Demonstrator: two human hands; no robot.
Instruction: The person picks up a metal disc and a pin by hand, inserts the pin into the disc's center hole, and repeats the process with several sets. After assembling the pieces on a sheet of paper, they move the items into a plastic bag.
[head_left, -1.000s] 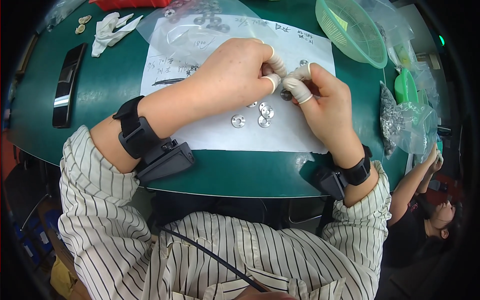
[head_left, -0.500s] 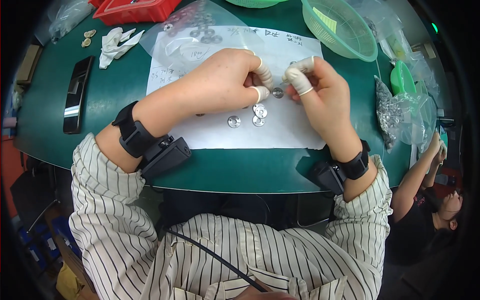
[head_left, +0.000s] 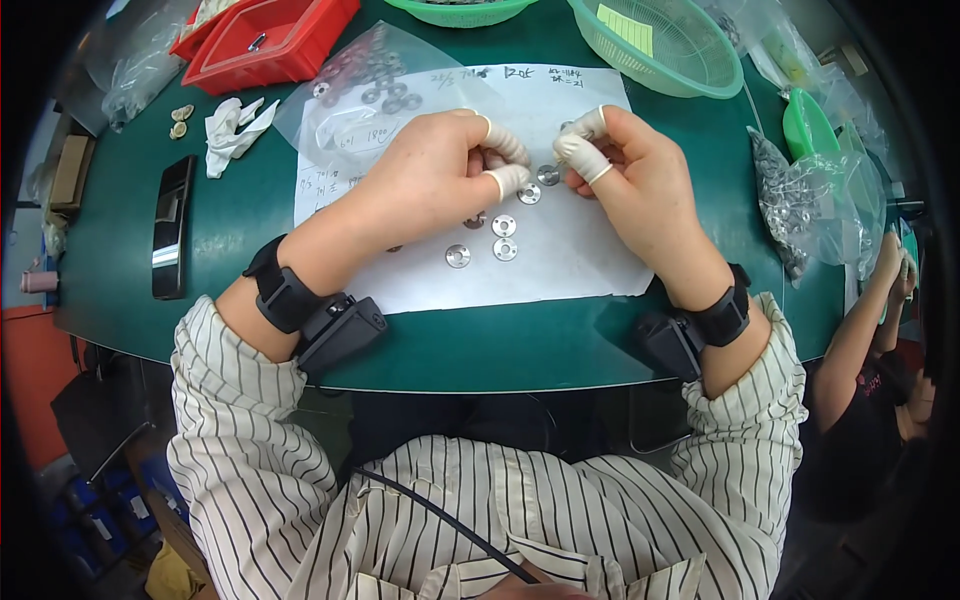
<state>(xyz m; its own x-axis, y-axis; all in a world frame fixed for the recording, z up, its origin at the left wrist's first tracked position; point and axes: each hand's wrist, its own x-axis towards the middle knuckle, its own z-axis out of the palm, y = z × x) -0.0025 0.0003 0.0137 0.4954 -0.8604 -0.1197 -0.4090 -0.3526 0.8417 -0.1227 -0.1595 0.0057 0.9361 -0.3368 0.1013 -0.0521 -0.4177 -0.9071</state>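
Over a sheet of white paper [head_left: 560,270], my left hand [head_left: 435,170] is closed, its thumb and first finger bent together in white finger cots. Just by that thumb lies a small round metal disc with holes [head_left: 529,194]. My right hand [head_left: 645,175] is pinched, thumb against first finger, also in finger cots. Whatever either pinch holds is too small or hidden to make out. Another metal disc [head_left: 548,176] is close to the right fingertips. Nearer to me, several more discs [head_left: 504,248] lie flat, two of them touching; some are partly under my left hand.
A clear bag of discs [head_left: 375,75] covers the paper's far left. Beyond are a red tray [head_left: 290,55] and a green basket [head_left: 700,80]. A phone [head_left: 172,235] and white cloth [head_left: 235,135] lie left. At right are bagged metal parts [head_left: 785,205] and another person's arm [head_left: 855,335].
The view has shifted slightly. My left hand has drawn a little away from my right, and a disc beside its thumb now shows. Both hands stay closed.
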